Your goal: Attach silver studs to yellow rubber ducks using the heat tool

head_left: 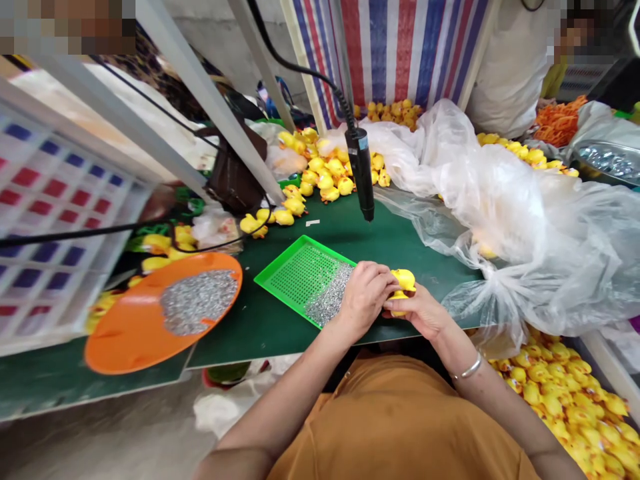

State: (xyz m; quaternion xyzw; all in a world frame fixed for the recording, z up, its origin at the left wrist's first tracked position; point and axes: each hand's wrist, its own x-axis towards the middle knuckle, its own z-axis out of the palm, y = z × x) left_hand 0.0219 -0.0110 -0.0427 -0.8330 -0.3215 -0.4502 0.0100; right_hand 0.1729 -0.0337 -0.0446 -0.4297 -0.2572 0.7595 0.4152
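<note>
1. Ahead of my right grip [413,310], open green table [415,243] runs up to a hanging black corded tool [361,175].
2. To my right, bunched plastic sheeting [530,233] blocks the way.
3. To my left, a green perforated tray [305,280] lies close, an orange plate [165,313] beyond it.

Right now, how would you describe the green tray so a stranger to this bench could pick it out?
On the dark green workbench, look beside the person's left hand. There lies a green rectangular tray full of small holes, silver bits heaped along one edge. The round orange dish nearby has no holes.
</note>
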